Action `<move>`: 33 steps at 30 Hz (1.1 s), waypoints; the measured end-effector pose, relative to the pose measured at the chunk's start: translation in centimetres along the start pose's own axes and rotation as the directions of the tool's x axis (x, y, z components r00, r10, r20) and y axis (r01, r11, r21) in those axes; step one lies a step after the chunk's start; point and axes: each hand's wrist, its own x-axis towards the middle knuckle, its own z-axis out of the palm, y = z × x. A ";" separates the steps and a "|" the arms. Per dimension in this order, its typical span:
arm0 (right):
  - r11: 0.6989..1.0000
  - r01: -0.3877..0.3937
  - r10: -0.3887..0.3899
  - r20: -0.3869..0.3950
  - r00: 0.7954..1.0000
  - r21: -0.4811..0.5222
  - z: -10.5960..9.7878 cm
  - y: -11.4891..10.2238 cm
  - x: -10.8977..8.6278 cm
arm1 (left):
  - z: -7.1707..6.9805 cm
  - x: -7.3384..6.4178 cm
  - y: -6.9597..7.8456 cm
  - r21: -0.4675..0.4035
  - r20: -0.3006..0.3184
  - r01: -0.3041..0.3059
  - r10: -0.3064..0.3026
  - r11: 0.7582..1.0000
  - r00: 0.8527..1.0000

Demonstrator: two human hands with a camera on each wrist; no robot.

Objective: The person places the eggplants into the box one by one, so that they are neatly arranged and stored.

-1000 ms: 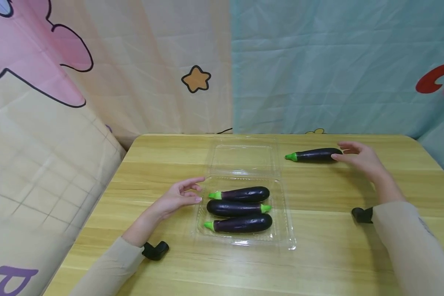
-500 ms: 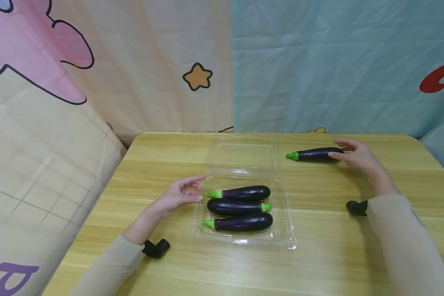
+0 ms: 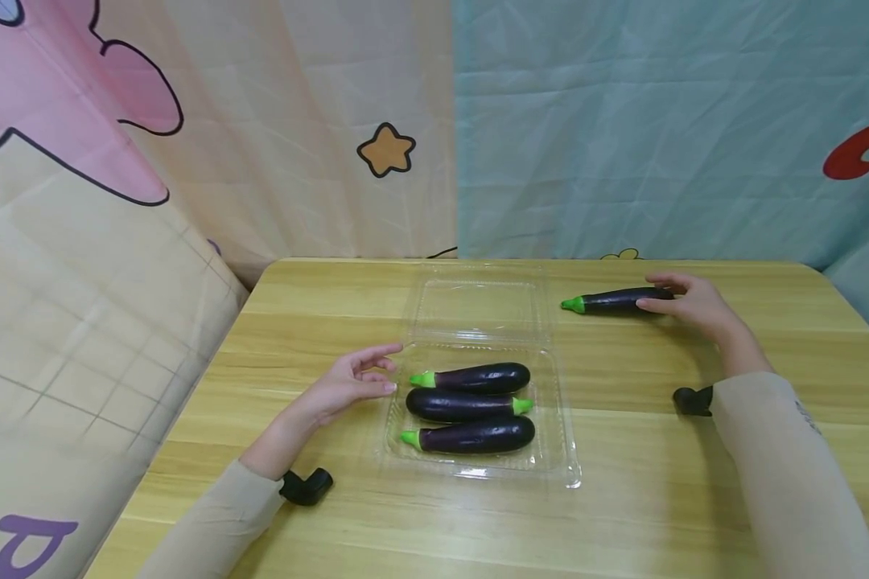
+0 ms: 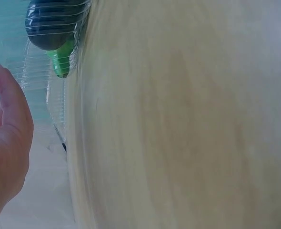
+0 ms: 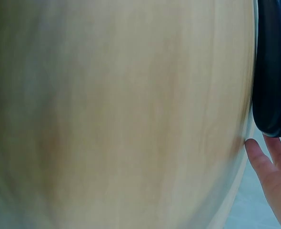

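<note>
A clear plastic clamshell container (image 3: 556,470) lies open, its lid (image 3: 478,310) folded back toward the far edge. Three dark purple eggplants (image 3: 471,434) with green stems lie side by side in its base. My left hand (image 3: 348,386) is at the container's left rim, fingers loosely bent and thumb apart. A fourth eggplant (image 3: 608,301) lies on the table, right of the lid, stem pointing left. My right hand (image 3: 698,310) spreads thumb and fingers around its blunt end. In the right wrist view, the thumb (image 5: 259,160) stands off from that eggplant (image 5: 273,71).
The wooden table (image 3: 644,482) carries all of these. A printed curtain (image 3: 623,129) hangs right behind its far edge, with another printed cloth along the left side. Black wrist mounts (image 3: 307,486) sit under both forearms.
My right hand has moved left and slightly farther over the blunt end of the lone eggplant. The left hand, container and eggplants have stayed in place.
</note>
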 end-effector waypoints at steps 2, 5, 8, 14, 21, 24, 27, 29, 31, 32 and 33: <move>1.000 -0.004 0.004 0.004 1.000 0.003 0.0 0.0 0.0 | 0.0 0.0 0.0 -0.002 0.002 -0.001 0.001 1.000 1.000; 1.000 -0.010 0.010 0.009 1.000 0.013 0.0 0.0 0.0 | 0.0 -0.1 0.0 -0.005 0.004 -0.002 0.002 1.000 1.000; 1.000 -0.016 0.016 0.015 1.000 0.015 0.0 0.0 0.0 | 0.0 -0.1 0.0 -0.009 0.006 -0.004 0.005 1.000 1.000; 1.000 -0.030 0.030 0.024 0.999 0.005 -0.1 -0.2 -0.1 | 0.0 -0.2 0.1 -0.012 0.006 -0.002 0.002 1.000 1.000; 1.000 -0.023 0.023 0.001 1.000 -0.008 0.1 -0.1 -0.3 | 0.0 -0.2 0.1 -0.009 0.011 0.000 0.000 1.000 1.000; 1.000 -0.013 0.013 -0.004 1.000 -0.009 0.1 0.0 -0.4 | 0.0 -0.2 0.1 -0.010 0.012 -0.001 0.001 1.000 1.000; 1.000 -0.006 0.006 -0.002 1.000 -0.016 0.1 0.1 -0.4 | -0.1 -0.2 -0.1 -0.010 0.012 -0.004 0.004 1.000 1.000; 1.000 -0.001 0.001 -0.002 1.000 -0.030 0.1 0.1 -0.4 | -0.1 -0.1 -0.2 -0.008 0.012 -0.007 0.007 1.000 1.000; 0.999 0.003 -0.003 -0.004 1.000 -0.040 0.0 0.0 -0.5 | -0.1 -0.1 -0.2 -0.007 0.011 -0.005 0.006 1.000 1.000; 0.999 0.004 -0.004 -0.004 1.000 -0.044 -0.1 0.0 -0.6 | 0.0 -0.1 -0.2 -0.007 0.010 -0.004 0.005 1.000 1.000; 0.999 0.003 -0.004 -0.004 1.000 -0.045 -0.1 0.0 -0.7 | 0.0 0.0 -0.2 -0.007 0.010 -0.005 0.005 1.000 1.000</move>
